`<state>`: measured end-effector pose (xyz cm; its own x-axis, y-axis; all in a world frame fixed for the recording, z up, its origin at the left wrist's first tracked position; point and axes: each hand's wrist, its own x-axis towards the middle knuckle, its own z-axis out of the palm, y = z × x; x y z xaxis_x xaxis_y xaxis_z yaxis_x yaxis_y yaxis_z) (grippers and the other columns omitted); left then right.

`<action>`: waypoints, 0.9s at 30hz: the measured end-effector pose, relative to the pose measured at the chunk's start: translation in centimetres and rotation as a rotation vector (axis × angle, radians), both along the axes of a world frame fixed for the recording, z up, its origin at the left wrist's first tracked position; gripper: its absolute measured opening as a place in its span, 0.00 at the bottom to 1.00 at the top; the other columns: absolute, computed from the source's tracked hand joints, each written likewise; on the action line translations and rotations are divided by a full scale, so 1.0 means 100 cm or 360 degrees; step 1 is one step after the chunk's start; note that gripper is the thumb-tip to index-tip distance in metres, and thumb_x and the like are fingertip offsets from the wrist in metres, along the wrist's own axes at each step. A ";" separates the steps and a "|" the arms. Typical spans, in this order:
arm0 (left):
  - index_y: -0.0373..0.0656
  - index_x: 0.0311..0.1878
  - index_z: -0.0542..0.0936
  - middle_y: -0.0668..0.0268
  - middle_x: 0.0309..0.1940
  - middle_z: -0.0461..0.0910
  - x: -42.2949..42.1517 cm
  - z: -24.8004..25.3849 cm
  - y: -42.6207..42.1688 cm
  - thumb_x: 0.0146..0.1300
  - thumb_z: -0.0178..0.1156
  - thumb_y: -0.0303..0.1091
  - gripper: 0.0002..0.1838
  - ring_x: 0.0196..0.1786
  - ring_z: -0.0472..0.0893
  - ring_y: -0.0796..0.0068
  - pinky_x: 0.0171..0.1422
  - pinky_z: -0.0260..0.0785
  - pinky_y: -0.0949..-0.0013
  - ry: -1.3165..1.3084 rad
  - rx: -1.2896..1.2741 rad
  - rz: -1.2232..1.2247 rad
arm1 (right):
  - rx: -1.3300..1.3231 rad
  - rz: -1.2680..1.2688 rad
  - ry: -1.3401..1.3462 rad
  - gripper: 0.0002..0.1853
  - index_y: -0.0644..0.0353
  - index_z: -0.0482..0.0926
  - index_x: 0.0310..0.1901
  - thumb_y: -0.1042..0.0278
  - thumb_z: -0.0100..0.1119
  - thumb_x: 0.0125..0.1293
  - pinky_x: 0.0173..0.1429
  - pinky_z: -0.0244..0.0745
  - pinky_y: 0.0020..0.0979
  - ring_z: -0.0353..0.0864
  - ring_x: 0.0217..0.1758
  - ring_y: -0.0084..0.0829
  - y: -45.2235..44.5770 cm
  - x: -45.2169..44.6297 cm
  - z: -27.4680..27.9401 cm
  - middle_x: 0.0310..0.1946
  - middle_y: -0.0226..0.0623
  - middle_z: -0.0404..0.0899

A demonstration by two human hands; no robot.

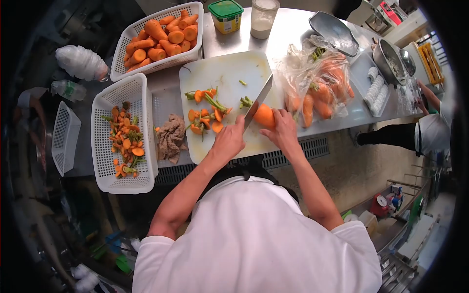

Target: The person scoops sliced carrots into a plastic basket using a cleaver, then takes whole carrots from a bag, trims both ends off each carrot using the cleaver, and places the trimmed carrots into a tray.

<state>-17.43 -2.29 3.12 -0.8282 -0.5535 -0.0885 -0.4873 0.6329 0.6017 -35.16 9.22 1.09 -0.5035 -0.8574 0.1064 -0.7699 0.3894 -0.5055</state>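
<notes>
My left hand (229, 138) grips the handle of a kitchen knife (263, 92). Its blade points away from me and stands at the stem end of a carrot (264, 116), beside the green stub. My right hand (285, 129) holds that carrot down on the white cutting board (227, 66), fingers closed around its near side. Cut carrot tops (205, 120) with green stems lie on the board's left half, and one small stem piece (243, 82) lies farther back. Close by on the right is a clear plastic bag (320, 83) of whole carrots.
A white basket (146, 105) of carrot trimmings and a crumpled brown cloth (171, 138) sit left of the board. Behind stand a basket (117, 61) of trimmed carrots, a green-lidded tub (225, 15) and a container (264, 19) of white powder. Another person (432, 129) works at right.
</notes>
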 end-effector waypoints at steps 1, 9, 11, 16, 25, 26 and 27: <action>0.32 0.55 0.66 0.41 0.29 0.79 0.002 0.003 -0.005 0.61 0.55 0.21 0.19 0.40 0.80 0.34 0.43 0.69 0.39 -0.0034 0.0105 -0.0011 | -0.0079 0.0001 0.0001 0.30 0.65 0.79 0.50 0.65 0.81 0.45 0.54 0.76 0.49 0.78 0.51 0.54 -0.006 -0.001 -0.001 0.45 0.49 0.79; 0.35 0.53 0.66 0.38 0.32 0.80 0.046 0.010 -0.018 0.67 0.56 0.26 0.15 0.42 0.80 0.32 0.44 0.69 0.40 -0.0167 0.0124 0.0267 | -0.0818 -0.0103 -0.1539 0.27 0.59 0.78 0.56 0.69 0.78 0.55 0.56 0.81 0.32 0.81 0.55 0.31 0.005 -0.003 0.044 0.47 0.38 0.80; 0.35 0.53 0.66 0.36 0.33 0.81 0.048 0.014 -0.023 0.69 0.55 0.26 0.13 0.44 0.80 0.31 0.45 0.70 0.40 -0.0159 0.0148 0.0327 | -0.1097 -0.0170 -0.1592 0.28 0.60 0.78 0.55 0.70 0.79 0.52 0.56 0.80 0.30 0.82 0.52 0.28 0.012 -0.002 0.044 0.46 0.37 0.82; 0.33 0.54 0.66 0.37 0.32 0.80 0.030 0.058 -0.013 0.69 0.55 0.26 0.15 0.42 0.81 0.33 0.44 0.70 0.41 0.0031 0.0168 0.0353 | -0.0363 -0.0246 -0.0867 0.33 0.60 0.79 0.55 0.71 0.81 0.43 0.60 0.77 0.33 0.85 0.53 0.32 0.037 -0.009 -0.007 0.44 0.40 0.86; 0.32 0.63 0.64 0.36 0.38 0.82 -0.004 -0.001 -0.028 0.67 0.53 0.26 0.22 0.45 0.82 0.33 0.48 0.73 0.41 -0.0186 0.0159 0.0223 | -0.0275 -0.0273 -0.0756 0.32 0.60 0.80 0.55 0.72 0.82 0.44 0.54 0.79 0.32 0.86 0.50 0.34 0.037 -0.013 -0.008 0.46 0.40 0.87; 0.32 0.64 0.64 0.36 0.40 0.82 -0.003 -0.003 -0.030 0.67 0.54 0.26 0.24 0.45 0.82 0.33 0.49 0.74 0.42 -0.0156 0.0157 0.0243 | -0.0322 -0.0385 -0.1154 0.30 0.62 0.80 0.54 0.71 0.81 0.47 0.50 0.80 0.30 0.87 0.48 0.31 0.039 -0.016 -0.007 0.46 0.39 0.87; 0.32 0.64 0.64 0.36 0.40 0.82 -0.002 -0.009 -0.030 0.67 0.54 0.26 0.24 0.45 0.82 0.33 0.49 0.74 0.42 -0.0146 0.0153 0.0264 | -0.0362 -0.0480 -0.1553 0.29 0.63 0.81 0.54 0.70 0.81 0.50 0.46 0.81 0.28 0.87 0.47 0.28 0.036 -0.019 -0.001 0.46 0.38 0.87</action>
